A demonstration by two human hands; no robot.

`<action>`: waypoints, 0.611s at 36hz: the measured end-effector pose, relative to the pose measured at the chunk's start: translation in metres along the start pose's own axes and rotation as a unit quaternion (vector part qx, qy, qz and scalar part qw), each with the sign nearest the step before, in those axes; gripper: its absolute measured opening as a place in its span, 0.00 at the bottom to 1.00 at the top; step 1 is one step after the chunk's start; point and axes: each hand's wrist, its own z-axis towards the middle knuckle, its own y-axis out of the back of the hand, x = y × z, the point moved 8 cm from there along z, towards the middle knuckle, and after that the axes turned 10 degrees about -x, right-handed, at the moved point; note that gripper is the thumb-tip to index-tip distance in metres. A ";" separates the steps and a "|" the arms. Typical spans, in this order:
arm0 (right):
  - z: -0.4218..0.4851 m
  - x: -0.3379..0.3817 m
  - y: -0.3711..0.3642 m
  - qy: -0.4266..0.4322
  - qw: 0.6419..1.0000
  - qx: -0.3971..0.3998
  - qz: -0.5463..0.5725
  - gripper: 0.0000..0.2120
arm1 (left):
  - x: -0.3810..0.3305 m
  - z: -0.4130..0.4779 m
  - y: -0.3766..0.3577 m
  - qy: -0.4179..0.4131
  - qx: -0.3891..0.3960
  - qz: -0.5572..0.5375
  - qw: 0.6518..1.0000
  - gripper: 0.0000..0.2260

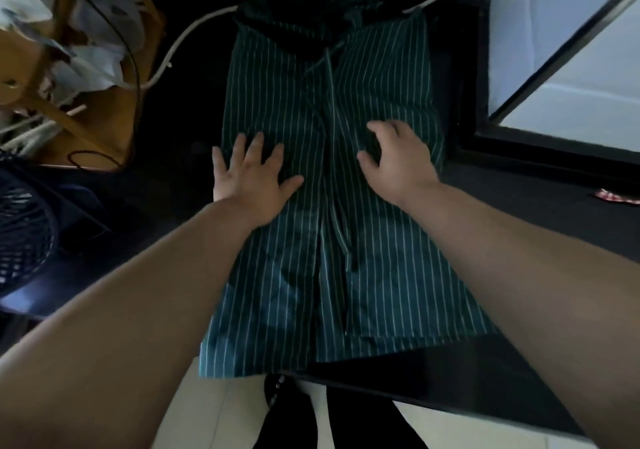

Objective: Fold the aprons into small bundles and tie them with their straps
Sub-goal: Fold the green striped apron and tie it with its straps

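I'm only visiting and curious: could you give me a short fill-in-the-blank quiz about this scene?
1. The apron has thin ____ stripes on dark green.
2. Its two sides are folded in and meet along the ____.
3. The left hand lies on it with its fingers ____.
4. The apron lies on a ____ table.
Missing words: white; middle; spread; black.

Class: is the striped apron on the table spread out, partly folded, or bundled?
Partly folded: both sides of the apron are turned in, meeting along the middle where a strap lies; not bundled.
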 end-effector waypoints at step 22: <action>-0.184 0.009 -0.029 0.023 0.968 0.233 -0.090 0.32 | -0.019 -0.178 -0.033 0.050 0.041 -0.087 0.994 0.15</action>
